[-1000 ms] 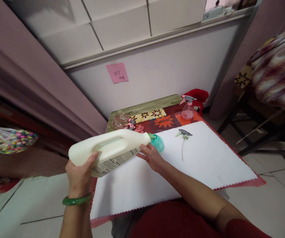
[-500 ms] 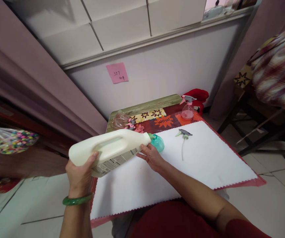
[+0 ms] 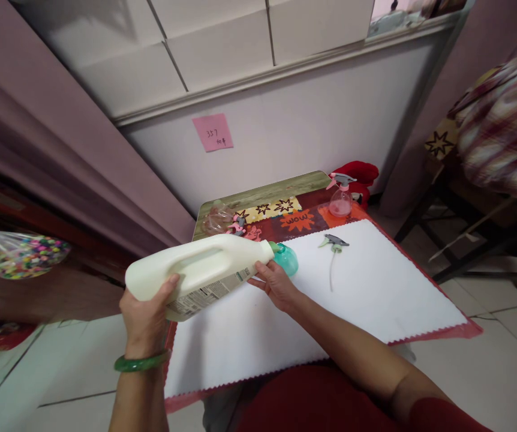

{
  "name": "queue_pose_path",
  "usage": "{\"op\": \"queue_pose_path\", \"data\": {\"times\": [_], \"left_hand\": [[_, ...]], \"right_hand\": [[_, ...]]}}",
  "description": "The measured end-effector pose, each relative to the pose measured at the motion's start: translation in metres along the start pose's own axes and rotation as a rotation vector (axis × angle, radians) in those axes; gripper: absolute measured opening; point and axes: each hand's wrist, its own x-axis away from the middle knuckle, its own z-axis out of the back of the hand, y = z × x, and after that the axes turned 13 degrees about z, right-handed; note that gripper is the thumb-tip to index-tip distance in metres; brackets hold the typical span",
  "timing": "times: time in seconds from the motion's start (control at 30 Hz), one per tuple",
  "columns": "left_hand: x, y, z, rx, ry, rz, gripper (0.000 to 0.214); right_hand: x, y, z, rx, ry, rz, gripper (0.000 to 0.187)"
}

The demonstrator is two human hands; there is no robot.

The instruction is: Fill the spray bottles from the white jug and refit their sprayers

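Observation:
A large white plastic jug [image 3: 204,258] with a built-in handle and a printed label lies tilted over the table, its mouth to the right and lower than its base. Near its base, my left hand [image 3: 148,309] is closed around it, thumb on the handle side. My right hand [image 3: 277,285] holds the jug near the neck, with thumb and fingers against it. The jug's mouth meets the green neck of a teal spray bottle [image 3: 289,260]; whether liquid flows is hidden. To the right, a grey and green spray trigger head [image 3: 336,241] with a thin tube lies on the white mat [image 3: 352,300].
A pink spray bottle [image 3: 340,204] stands at the table's back right. At the back left lies a clear bottle [image 3: 218,221] with a pink and grey trigger. A bag of colourful beads [image 3: 24,255] hangs at left; a dark stool [image 3: 447,198] stands at right.

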Motion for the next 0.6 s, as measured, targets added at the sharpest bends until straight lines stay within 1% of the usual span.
{"op": "queue_pose_path", "data": {"times": [0.17,0.3,0.37,0.47,0.6], "left_hand": [[0.004,0.0,-0.002,0.006,-0.005,0.006,0.059],[0.005,-0.01,-0.003,0.091,-0.025,0.04,0.054],[0.004,-0.021,-0.002,0.139,-0.034,0.067,0.053],[-0.002,-0.042,0.003,0.194,-0.05,0.08,0.055],[-0.01,-0.071,0.008,0.317,-0.082,0.098,0.056]], "right_hand": [[0.0,0.0,0.0,0.003,0.01,-0.004,0.057],[0.0,0.0,0.001,0.006,0.024,-0.002,0.057],[0.0,0.0,0.0,0.021,0.023,-0.009,0.057],[0.002,-0.003,-0.004,0.062,0.033,-0.002,0.054],[0.002,-0.011,-0.017,0.129,0.024,0.073,0.055]]}}
